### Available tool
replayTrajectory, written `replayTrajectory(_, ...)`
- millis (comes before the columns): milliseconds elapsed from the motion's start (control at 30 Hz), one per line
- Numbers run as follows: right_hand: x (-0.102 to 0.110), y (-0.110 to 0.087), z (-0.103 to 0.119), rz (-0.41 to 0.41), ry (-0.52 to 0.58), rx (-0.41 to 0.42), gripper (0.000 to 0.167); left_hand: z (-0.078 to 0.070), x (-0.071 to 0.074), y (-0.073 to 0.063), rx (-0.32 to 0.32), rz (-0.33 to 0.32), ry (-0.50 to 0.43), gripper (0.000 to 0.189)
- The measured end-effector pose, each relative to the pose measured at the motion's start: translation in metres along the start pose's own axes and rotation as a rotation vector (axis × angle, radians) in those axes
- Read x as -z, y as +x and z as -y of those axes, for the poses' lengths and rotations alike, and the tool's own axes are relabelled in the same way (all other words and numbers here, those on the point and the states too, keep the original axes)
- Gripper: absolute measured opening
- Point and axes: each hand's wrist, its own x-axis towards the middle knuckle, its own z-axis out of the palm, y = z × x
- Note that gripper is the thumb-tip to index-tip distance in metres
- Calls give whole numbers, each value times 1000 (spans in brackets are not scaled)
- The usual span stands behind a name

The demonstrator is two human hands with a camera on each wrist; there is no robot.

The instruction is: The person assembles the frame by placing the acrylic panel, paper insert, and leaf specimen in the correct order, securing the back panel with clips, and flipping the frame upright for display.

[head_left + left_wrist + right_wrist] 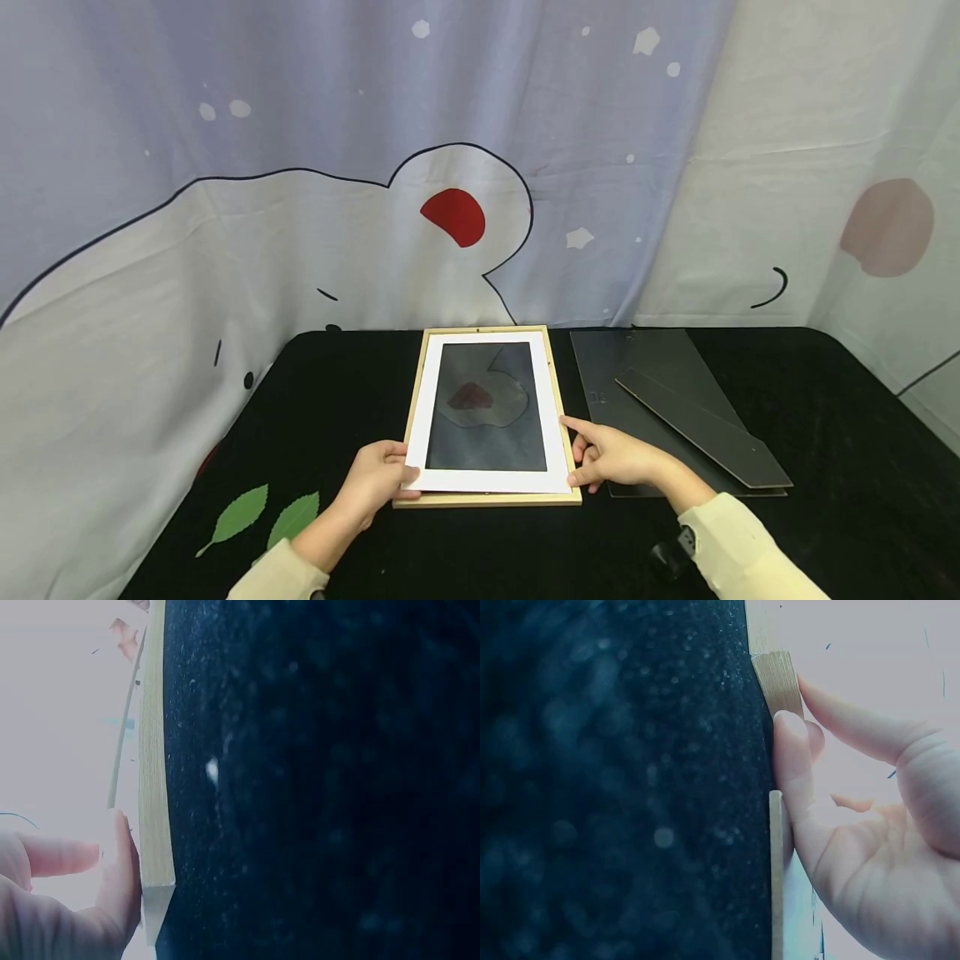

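A light wood picture frame (487,501) lies on the black table cover, its near edge toward me. Inside it is a white mat (487,481) around a dark shiny panel (491,408) that mirrors the curtain's red spot. My left hand (375,475) pinches the near left corner of the mat, thumb on top. In the left wrist view a finger (124,877) is between the frame's side and the thin raised sheet edge (124,742). At the near right corner, my right hand (618,457) grips the frame, index finger extended along its side; the wrist view shows fingertips against the wood (780,679).
To the right lies a dark grey backing board (637,367) with a long stand flap (697,425) angled across it. Two green leaf shapes (240,514) show at the near left. A patterned curtain (300,242) hangs behind the black-covered table (330,383).
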Motion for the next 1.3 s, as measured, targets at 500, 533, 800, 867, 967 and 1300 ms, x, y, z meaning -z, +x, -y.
replayTrajectory(500, 1, -1, -2, 0, 8, -2, 96, 0, 6, -3, -178, 19, 415, 35)
replayTrajectory(533, 1, -1, -1, 1, 9, -3, 96, 1, 7, -3, -197, 24, 432, 33)
replayTrajectory(800, 0, -1, -1, 4, 14, -4, 96, 0, 8, -6, -297, 56, 532, 34)
replayTrajectory(867, 0, -1, 0, 5, 16, -3, 96, 0, 8, -7, -295, 62, 543, 39)
replayTrajectory(967, 0, -1, 0, 6, 20, -3, 96, -1, 8, -8, -289, 72, 551, 47)
replayTrajectory(1300, 1, 0, -1, 7, 10, -4, 96, -3, 6, -10, -260, 80, 599, 58)
